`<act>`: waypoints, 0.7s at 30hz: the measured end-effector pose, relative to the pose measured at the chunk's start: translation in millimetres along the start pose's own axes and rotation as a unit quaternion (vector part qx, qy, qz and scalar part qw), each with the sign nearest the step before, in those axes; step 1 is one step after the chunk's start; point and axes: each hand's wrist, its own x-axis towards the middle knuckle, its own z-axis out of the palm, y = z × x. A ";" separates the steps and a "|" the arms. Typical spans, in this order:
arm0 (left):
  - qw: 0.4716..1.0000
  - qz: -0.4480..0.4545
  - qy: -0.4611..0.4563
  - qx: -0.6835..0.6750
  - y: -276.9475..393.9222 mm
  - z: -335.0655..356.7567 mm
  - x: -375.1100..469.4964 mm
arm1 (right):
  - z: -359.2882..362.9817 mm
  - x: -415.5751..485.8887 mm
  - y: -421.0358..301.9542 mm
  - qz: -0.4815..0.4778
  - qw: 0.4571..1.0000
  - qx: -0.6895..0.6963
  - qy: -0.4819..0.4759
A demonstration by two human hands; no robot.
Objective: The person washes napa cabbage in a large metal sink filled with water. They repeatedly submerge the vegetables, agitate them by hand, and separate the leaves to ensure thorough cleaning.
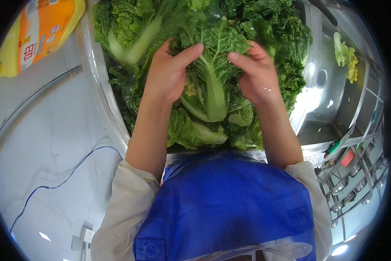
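A green leaf of napa cabbage (215, 88) with a pale, broad stalk lies spread between my two hands, its stalk end towards me. My left hand (169, 73) grips the leaf's left edge, thumb on top and most fingers hidden beneath. At the opposite edge, my right hand (259, 71) pinches the leaf between thumb and fingers. Many more wet cabbage leaves (286, 58) crowd the metal sink basin (99, 70) around and below my hands. One folded leaf with a thick stalk (132, 49) lies blurred at the upper left.
Right of the leaves, a second steel basin (319, 98) holds yellowed cabbage scraps (345, 57). A green-handled knife (334, 148) rests at its front edge, above a metal rack (348, 186). A yellow-orange jug (48, 32) stands left; a blue cable (48, 187) runs along the wall.
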 end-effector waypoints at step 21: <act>0.825 0.028 0.190 0.532 -59.4 -49.8 41.7 | -19.2 49.7 56.6 0.100 0.721 -0.682 0.072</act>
